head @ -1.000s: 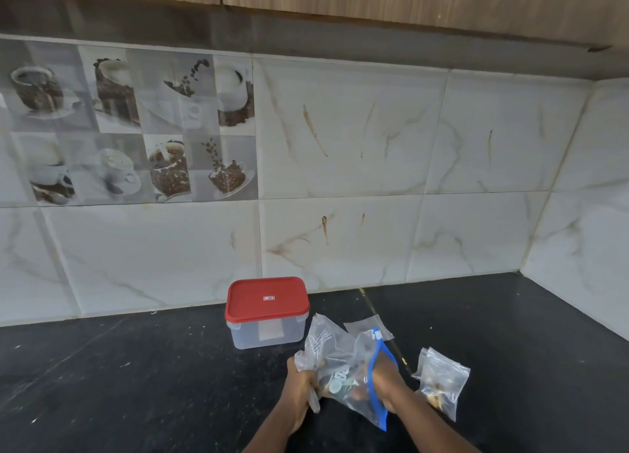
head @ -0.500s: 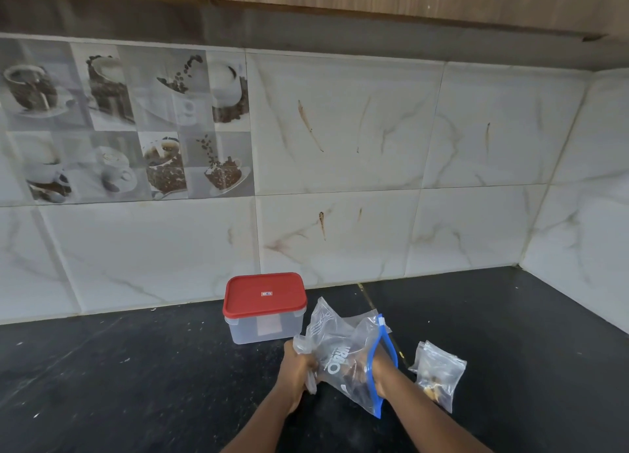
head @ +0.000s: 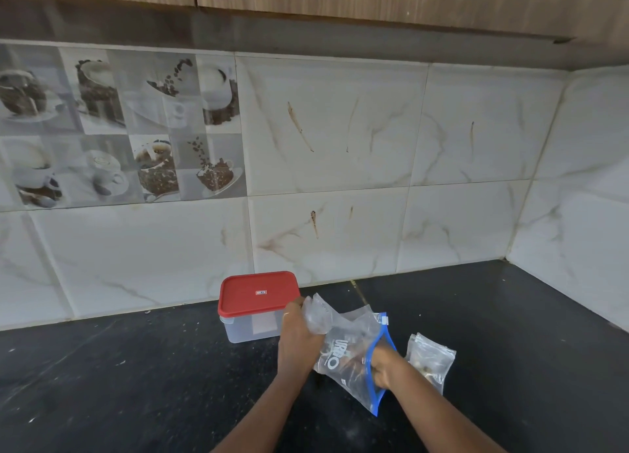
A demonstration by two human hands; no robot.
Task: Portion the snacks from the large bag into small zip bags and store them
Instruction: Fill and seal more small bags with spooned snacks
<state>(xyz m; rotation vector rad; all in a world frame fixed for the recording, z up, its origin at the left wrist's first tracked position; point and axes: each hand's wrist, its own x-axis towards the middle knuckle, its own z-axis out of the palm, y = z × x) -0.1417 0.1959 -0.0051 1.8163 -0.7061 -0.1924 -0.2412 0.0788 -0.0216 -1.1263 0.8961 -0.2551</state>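
Your left hand (head: pixel 297 337) is closed around the bunched bottom end of the large bag (head: pixel 335 350), lower centre of the frame. It holds that end up, so the blue zip mouth points down and to the right. Your right hand (head: pixel 383 367) is at this mouth w/ fingers hidden by the plastic, so I cannot tell how far it is open. Dark snacks (head: pixel 355 359) show inside near the mouth, so I judge more portions are left to take out. One small zip bag (head: pixel 430 359) lies on the black counter (head: pixel 136 384) just right of your right hand, w/ snacks in it already; zipped or not, unclear. At the wall, behind your left hand, the box (head: pixel 252 326) has its red lid on, so storing is prob. not done yet.
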